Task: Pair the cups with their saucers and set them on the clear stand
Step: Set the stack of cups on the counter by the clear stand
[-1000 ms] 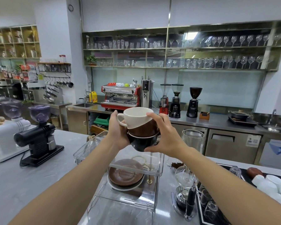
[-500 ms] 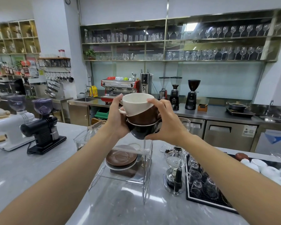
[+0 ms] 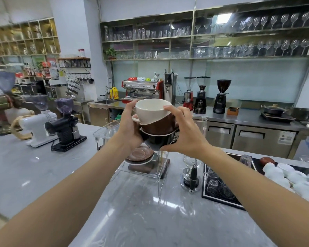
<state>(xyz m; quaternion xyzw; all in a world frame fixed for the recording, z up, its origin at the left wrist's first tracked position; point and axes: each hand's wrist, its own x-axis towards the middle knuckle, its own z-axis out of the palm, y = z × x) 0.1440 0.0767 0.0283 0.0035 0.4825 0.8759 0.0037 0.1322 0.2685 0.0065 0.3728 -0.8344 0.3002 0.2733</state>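
Note:
Both hands hold a stack of three nested cups in the air above the clear stand. A white cup sits on top, a brown cup in the middle, a black cup at the bottom. My left hand grips the stack's left side by the white cup's handle. My right hand wraps the right side, fingertips on the white cup's rim. Inside the stand, on its lower shelf, a brown saucer lies on a white saucer.
A white grinder and a black grinder stand on the grey counter at the left. Right of the stand are a glass siphon brewer, a black tray of upturned glasses and several white cups.
The cup stack has stayed in both hands. The view has pulled back, so the stand and counter look farther away and lower.

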